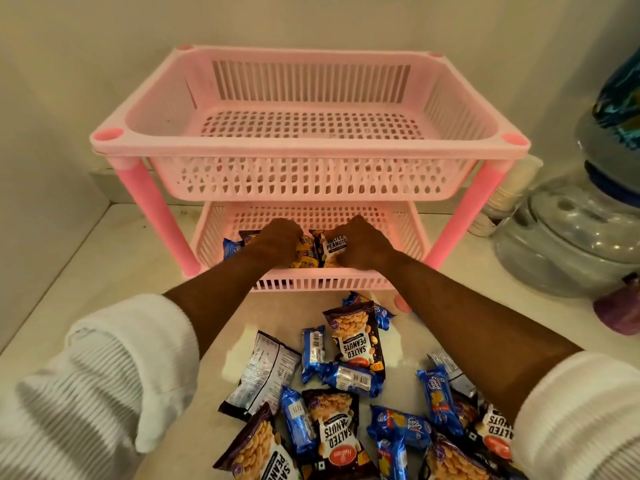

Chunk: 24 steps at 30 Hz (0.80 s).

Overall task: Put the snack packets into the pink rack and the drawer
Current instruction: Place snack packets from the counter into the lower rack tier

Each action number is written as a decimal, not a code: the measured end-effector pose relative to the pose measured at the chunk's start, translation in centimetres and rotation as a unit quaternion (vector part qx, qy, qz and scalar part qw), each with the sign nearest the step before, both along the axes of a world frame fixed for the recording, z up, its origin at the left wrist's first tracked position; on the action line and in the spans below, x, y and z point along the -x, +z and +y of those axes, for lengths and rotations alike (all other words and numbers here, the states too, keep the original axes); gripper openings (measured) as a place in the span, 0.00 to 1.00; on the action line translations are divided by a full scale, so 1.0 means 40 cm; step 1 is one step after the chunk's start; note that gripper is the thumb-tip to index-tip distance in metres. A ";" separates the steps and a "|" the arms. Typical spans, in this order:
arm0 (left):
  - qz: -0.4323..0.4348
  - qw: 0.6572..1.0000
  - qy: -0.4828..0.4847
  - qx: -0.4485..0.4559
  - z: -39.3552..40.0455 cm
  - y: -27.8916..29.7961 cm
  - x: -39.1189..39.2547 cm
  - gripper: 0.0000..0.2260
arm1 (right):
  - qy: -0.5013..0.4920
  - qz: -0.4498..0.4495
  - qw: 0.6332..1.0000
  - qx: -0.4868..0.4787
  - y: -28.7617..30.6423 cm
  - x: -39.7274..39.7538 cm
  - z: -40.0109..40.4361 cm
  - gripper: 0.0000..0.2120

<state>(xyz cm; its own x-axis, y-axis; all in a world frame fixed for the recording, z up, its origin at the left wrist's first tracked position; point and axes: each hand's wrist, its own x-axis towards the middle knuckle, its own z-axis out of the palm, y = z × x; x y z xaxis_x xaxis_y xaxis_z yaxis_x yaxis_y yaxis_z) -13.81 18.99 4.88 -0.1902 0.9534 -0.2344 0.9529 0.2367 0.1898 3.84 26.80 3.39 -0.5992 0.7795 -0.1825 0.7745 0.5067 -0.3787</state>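
A pink two-tier rack [308, 147] stands against the wall; its top basket holds nothing. Both my hands reach into the lower tier [311, 216]. My left hand [277, 239] is closed on a dark peanut packet [306, 252]. Beside it my right hand [363, 242] grips a salted peanuts packet [336, 244]. A blue biscuit packet [231, 249] lies in the lower tier to the left of my hands. Several loose packets [353, 341], dark peanut ones and blue biscuit ones, lie on the white counter in front of the rack. No drawer is in view.
A clear glass jar with a lid [568, 244] and a stacked blue-topped vessel [616, 109] stand to the right of the rack. A purple object [620, 310] sits at the right edge. The wall runs behind and on the left.
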 end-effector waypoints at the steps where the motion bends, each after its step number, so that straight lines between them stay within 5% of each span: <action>1: -0.003 1.000 0.001 -0.004 0.000 0.000 -0.001 0.24 | -0.011 -0.005 1.000 0.003 0.001 0.001 -0.003 0.28; 11: -0.089 0.995 0.043 -0.012 -0.030 -0.017 0.035 0.22 | -0.046 0.003 0.999 0.004 0.013 -0.003 0.002 0.28; 24: -0.077 0.996 0.026 -0.038 -0.040 -0.008 0.001 0.25 | -0.069 0.006 0.997 0.020 0.024 -0.030 -0.020 0.28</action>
<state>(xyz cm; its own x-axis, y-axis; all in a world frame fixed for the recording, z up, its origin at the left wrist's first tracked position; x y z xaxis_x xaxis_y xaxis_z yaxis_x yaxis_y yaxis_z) -13.85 17.39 4.58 -0.2065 0.9593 -0.1924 0.8978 0.2640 0.3526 5.06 25.98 4.35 -0.4889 0.8472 -0.2082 0.8310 0.3796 -0.4066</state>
